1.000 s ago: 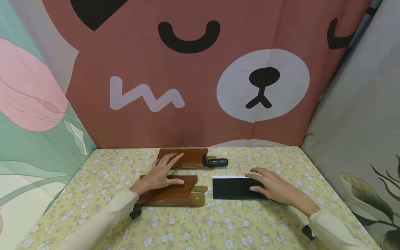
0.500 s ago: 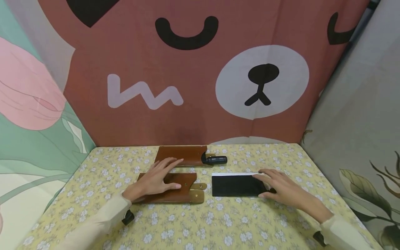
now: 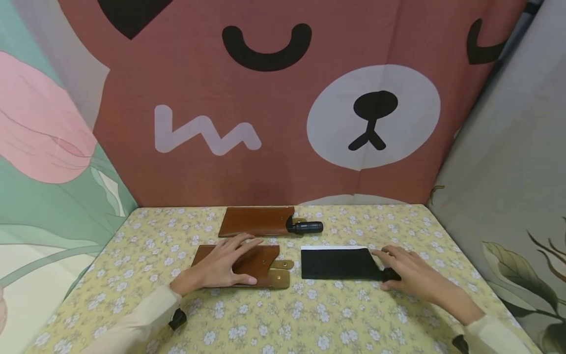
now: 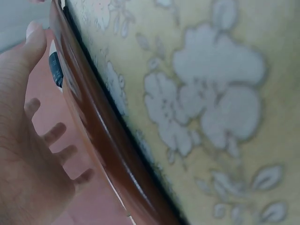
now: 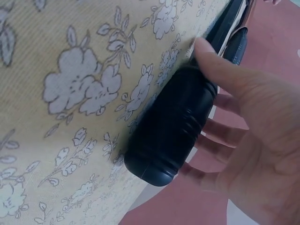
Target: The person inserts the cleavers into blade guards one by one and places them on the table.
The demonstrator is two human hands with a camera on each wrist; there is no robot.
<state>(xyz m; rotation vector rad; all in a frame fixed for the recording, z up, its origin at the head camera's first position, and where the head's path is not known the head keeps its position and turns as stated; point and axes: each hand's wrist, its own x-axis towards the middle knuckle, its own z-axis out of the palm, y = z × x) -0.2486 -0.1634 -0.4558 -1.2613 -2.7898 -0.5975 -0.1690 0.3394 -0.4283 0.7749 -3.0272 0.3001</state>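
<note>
A cleaver (image 3: 338,263) with a black blade and a bright edge on its far side lies on the table, its black handle (image 5: 166,126) pointing right. My right hand (image 3: 411,273) is over that handle, with thumb and fingers apart on either side; they do not close round it. Left of the cleaver lies a brown leather sheath (image 3: 256,273) with two tan straps at its right end. Above this sheath my left hand (image 3: 221,265) is spread, covering part of it. In the left wrist view, a gap shows between the left fingers and the sheath's edge (image 4: 101,126).
Farther back lies a second brown sheath (image 3: 256,221), with a black handle (image 3: 308,227) sticking out to the right. A yellow floral cloth (image 3: 309,319) covers the table. A bear-print curtain (image 3: 199,88) hangs behind, with printed curtains at both sides.
My right hand has slid right, from over the cleaver's blade to its handle, uncovering the blade. The left hand has drawn back slightly toward me and left. Cleaver and sheaths stay put.
</note>
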